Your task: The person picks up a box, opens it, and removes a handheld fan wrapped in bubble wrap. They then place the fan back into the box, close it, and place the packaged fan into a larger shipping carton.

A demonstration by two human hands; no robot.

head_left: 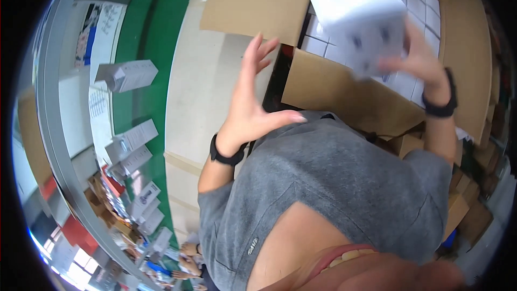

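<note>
Head view: right hand (417, 59) is up w/ fingers wrapped on the lower side of a white rectangular cardboard box (358, 11), blurred, so it looks mid-lift. That box sits above and just in front of the hand, held clear over a big open brown corrugated carton (344, 94) packed w/ rows of same small white boxes (425, 8). Left hand (253, 102) is empty, spread wide, palm turned toward the held box, well apart from it on its left. Black wristbands on both wrists.

Step, by my read: pulling one white box out of the carton, right hand only so far. Next move prob. needs the left hand to close in on the box's free side for a two-hand hold.

Further left of left hand: more white boxes on a green surface (134, 75).
</note>
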